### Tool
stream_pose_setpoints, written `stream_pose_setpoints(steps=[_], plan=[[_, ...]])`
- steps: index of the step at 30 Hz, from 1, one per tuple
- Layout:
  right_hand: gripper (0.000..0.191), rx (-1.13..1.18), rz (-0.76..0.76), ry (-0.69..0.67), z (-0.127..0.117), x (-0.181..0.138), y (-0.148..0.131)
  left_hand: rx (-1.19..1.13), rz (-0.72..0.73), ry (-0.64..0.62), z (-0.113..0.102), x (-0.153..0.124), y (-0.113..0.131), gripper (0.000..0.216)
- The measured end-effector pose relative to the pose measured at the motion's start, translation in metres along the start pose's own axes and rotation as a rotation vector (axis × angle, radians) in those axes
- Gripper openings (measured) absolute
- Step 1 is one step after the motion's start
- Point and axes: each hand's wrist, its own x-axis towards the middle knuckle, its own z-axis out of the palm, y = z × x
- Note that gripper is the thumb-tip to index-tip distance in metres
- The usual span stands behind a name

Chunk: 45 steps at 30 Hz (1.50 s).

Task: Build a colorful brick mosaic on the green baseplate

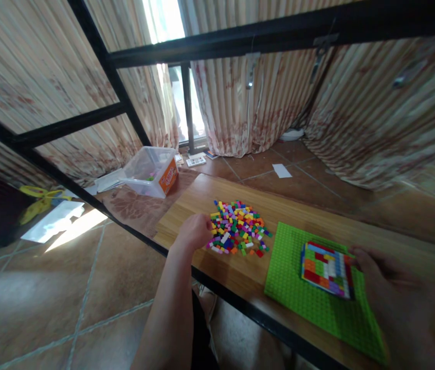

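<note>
A loose heap of small coloured toy bricks (236, 226) lies on the wooden tabletop. My left hand (196, 231) is at the left edge of the heap, its fingers curled together; whatever they may pinch is hidden. To the right, a green studded baseplate (285, 272) bears a low, blocky build of many-coloured bricks (325, 270). My right hand (391, 282) is over the baseplate's right side, with fingertips close to the build's right edge. That hand is blurred, and I cannot tell whether it touches or grips the build.
A clear plastic box (148, 174) with an orange label stands on a rug beyond the table's left end. Black metal bars (210, 46) cross above and left of the wooden table (186, 200). Curtains (233, 108) hang behind; a white paper (282, 170) lies on the tiled floor.
</note>
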Motion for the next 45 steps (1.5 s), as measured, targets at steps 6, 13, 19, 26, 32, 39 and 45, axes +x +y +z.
stream_pose_setpoints(steps=[6, 13, 19, 26, 32, 39, 45], plan=[[0.034, 0.051, -0.079, 0.004, 0.002, 0.001, 0.004, -0.256, 0.225, -0.039, -0.003, 0.000, 0.006, 0.015], [0.026, 0.175, -0.159, 0.027, -0.001, 0.000, -0.001, -0.527, 0.517, -0.195, 0.012, -0.003, 0.042, 0.021], [0.021, 0.335, -0.173, 0.001, -0.005, -0.001, -0.004, -0.952, 0.448, -0.274, 0.056, -0.019, 0.099, 0.017], [0.022, 0.500, -0.164, -0.339, -0.012, -0.014, -0.016, -1.280, 0.235, -0.327, 0.095, -0.036, 0.143, 0.028], [0.028, 0.377, -0.167, -0.564, -0.011, -0.024, -0.016, -1.336, 0.253, -0.366, 0.099, -0.035, 0.154, 0.022], [0.024, 0.373, -0.181, -0.536, -0.011, -0.028, -0.018, -1.288, 0.410, -0.308, 0.102, -0.038, 0.159, 0.010], [0.025, 0.502, -0.122, -0.460, -0.011, -0.032, -0.022, -1.204, 0.514, -0.245, 0.099, -0.040, 0.163, 0.008]])
